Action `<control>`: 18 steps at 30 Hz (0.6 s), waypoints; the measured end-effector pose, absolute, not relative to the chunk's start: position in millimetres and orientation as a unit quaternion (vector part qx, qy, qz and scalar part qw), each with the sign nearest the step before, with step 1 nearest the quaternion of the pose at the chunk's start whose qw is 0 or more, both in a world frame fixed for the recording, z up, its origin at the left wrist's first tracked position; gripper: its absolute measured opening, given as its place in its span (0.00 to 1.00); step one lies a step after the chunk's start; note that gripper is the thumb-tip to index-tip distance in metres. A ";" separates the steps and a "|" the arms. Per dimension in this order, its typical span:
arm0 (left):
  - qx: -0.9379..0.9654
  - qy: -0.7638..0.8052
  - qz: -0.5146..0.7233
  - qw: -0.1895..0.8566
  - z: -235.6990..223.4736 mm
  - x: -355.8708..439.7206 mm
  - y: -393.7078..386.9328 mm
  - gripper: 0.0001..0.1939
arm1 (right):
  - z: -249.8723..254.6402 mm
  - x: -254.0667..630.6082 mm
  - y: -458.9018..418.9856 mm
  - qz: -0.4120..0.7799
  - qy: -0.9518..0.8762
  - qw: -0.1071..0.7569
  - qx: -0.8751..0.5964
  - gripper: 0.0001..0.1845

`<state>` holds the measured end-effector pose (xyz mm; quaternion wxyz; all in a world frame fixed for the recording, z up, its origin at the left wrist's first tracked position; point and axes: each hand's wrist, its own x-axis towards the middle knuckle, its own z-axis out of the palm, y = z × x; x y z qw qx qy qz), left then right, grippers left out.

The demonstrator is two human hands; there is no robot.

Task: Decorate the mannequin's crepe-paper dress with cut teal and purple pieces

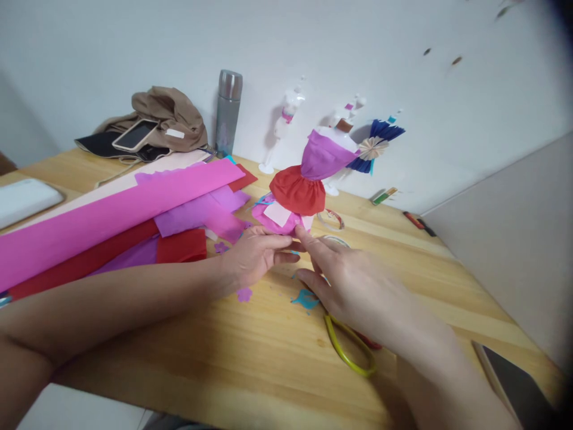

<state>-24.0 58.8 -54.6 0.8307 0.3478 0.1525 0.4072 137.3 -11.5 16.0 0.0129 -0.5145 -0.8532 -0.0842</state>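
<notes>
A small dress form [338,138] leans to one side on the table, wearing a purple paper top [329,156] and a gathered red skirt [298,191]. Below the red skirt lies a bright pink paper layer [290,226] with a pale pink piece [277,213] on it. My left hand [257,255] is at the near edge of the pink layer, its fingers stretched out. From the right, my right hand [342,272] reaches to the same edge, index fingertip touching the pink paper and thumb apart. Whether the left fingertips touch the paper, I cannot tell.
Pink, red and purple paper [134,203] is piled left. Yellow-handled scissors [349,352] lie below my right hand, near blue scraps [305,298]. A grey flask [228,113], brown cloth [174,116] and other decorated forms [290,107] stand along the wall. A phone [514,382] lies right.
</notes>
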 end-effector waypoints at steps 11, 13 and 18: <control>0.335 0.229 0.463 0.788 -41.3 -21.5 57.3 0.13 | 14.5 131.7 -22.1 -0.089 -0.854 -0.083 -0.506 0.42; 0.323 0.246 0.465 0.787 -38.1 -20.3 57.7 0.13 | 11.6 132.0 -22.0 -0.092 -0.857 -0.078 -0.501 0.45; 0.305 0.273 0.465 0.785 -33.0 -18.6 57.7 0.12 | 6.1 129.3 -23.0 -0.109 -0.851 -0.076 -0.508 0.56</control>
